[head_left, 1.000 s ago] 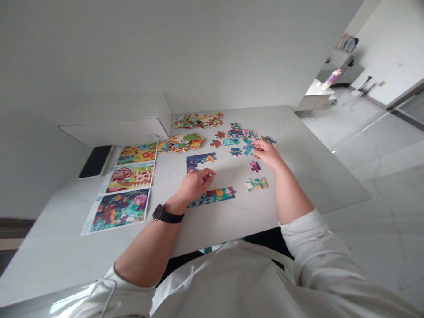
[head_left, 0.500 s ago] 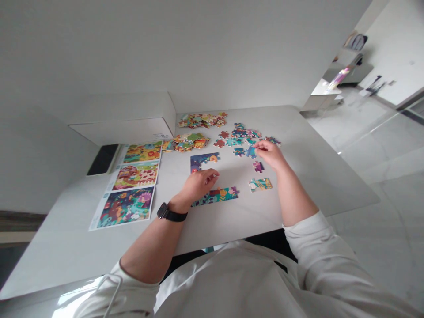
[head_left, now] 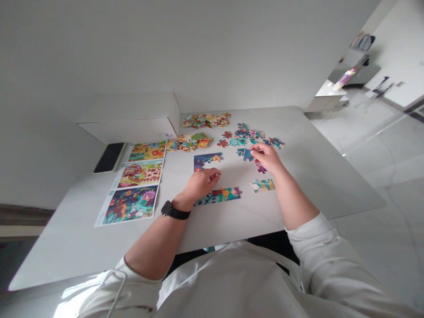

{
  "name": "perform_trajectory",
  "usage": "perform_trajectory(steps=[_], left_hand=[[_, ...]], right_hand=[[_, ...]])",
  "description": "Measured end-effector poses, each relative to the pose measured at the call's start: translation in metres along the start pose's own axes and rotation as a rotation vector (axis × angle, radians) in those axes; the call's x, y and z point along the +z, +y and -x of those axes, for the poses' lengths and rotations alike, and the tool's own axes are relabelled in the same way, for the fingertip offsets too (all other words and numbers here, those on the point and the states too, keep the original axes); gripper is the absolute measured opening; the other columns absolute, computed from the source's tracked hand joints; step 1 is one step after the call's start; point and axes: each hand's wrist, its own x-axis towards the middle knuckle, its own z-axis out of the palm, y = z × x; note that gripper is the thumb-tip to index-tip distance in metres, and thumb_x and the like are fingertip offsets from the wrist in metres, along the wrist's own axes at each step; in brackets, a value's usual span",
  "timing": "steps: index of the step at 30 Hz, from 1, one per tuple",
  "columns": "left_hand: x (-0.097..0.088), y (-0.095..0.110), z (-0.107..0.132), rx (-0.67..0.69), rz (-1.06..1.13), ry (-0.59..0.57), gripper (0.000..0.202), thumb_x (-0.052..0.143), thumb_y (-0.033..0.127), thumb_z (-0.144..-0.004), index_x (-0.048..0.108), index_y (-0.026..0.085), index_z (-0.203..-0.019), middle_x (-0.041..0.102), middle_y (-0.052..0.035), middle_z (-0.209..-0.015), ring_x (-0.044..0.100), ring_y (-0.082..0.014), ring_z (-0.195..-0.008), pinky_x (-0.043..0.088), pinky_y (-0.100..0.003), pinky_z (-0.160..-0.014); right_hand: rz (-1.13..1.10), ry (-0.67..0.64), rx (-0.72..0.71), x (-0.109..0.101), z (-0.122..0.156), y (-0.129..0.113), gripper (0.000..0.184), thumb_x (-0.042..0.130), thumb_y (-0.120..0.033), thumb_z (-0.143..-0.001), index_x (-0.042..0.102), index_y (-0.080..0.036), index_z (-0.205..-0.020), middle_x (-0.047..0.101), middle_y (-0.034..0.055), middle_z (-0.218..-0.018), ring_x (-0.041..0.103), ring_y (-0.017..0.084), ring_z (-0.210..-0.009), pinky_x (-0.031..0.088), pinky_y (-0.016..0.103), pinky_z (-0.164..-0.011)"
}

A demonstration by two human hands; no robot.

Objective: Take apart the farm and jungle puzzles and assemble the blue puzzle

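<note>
Puzzle piece pinched in right grip

Your right hand covers most of the purple piece; its grip hides one edge of the blue piece. Your left hand hides the joined strip's left end. White box label print: too small to read.

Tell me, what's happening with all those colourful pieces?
A person at the white table is handling jigsaw pieces. Their right hand pinches a blue piece beside the scattered loose pieces. Their left hand rests on the table next to a joined strip of pieces. Three guide pictures lie to the left.
</note>
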Motion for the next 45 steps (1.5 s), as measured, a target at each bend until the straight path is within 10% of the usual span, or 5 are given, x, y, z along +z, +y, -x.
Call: perform_trajectory(steps=[11,20,45], left_hand=[[0.004,-0.007,-0.004,0.046,-0.207,0.209,0.022,0.064,0.027,-0.1,0.075,0.024,-0.118,0.074,-0.0098,-0.13,0.066,-0.0298,-0.123,0.05,-0.049,-0.112],[0.017,-0.009,-0.005,-0.039,-0.241,0.091,0.053,0.063,0.043,-0.102,0.061,0.027,-0.152,0.056,-0.008,-0.165,0.041,-0.0356,-0.159,0.024,-0.061,-0.135],[0.02,-0.008,-0.005,-0.071,-0.25,0.008,0.06,0.061,0.046,-0.102,0.056,0.025,-0.158,0.049,-0.0073,-0.172,0.036,-0.0362,-0.163,0.02,-0.06,-0.137]], right_hand=[[0.195,-0.187,-0.055,0.032,-0.053,-0.031,0.019,0.079,-0.03,-0.086,0.08,-0.024,-0.104,0.079,0.0033,-0.099,0.068,0.015,-0.069,0.059,0.03,-0.066],[0.443,-0.104,-0.066,0.086,-0.059,0.004,0.018,0.069,-0.013,-0.089,0.08,-0.025,-0.097,0.083,0.0017,-0.099,0.076,0.02,-0.088,0.059,0.035,-0.089],[0.779,-0.214,-0.353,0.088,-0.042,0.002,0.021,0.072,-0.022,-0.096,0.082,-0.025,-0.114,0.074,0.0121,-0.129,0.07,0.03,-0.118,0.056,0.044,-0.106]])
